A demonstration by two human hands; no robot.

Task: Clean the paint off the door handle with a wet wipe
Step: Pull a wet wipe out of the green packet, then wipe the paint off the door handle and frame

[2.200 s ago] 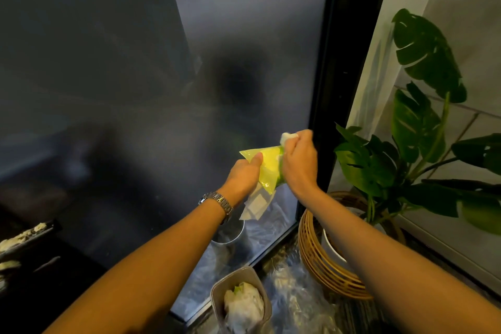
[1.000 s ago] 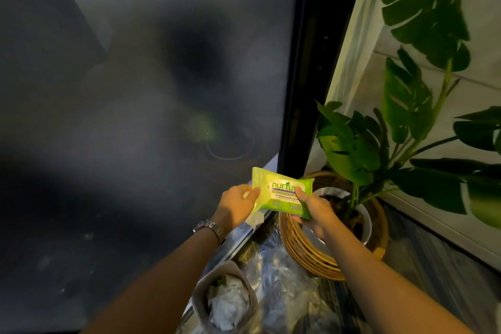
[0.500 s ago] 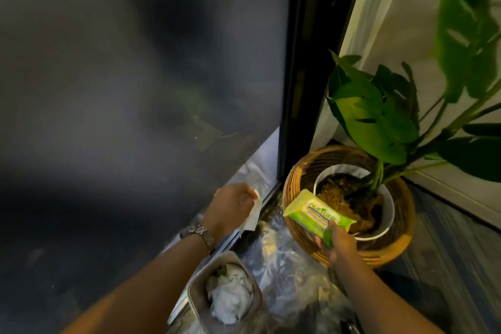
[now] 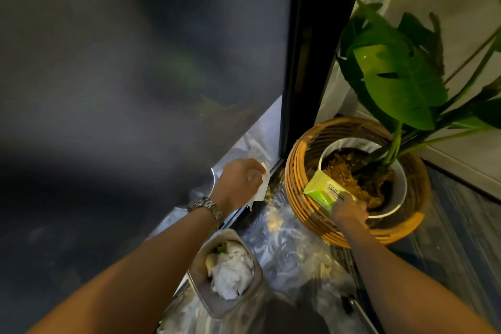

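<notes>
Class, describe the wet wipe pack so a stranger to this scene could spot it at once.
Find the leafy plant in its wicker basket. At the basket's near rim, the right hand holds the wet wipe pack. It is the only bright lime-green packet; the left hand holds a plain white wipe.

bin (image 4: 225, 274) left of basket (image 4: 298, 171) | pot (image 4: 401, 187) in basket | door (image 4: 135, 62) left, behind bin
</notes>
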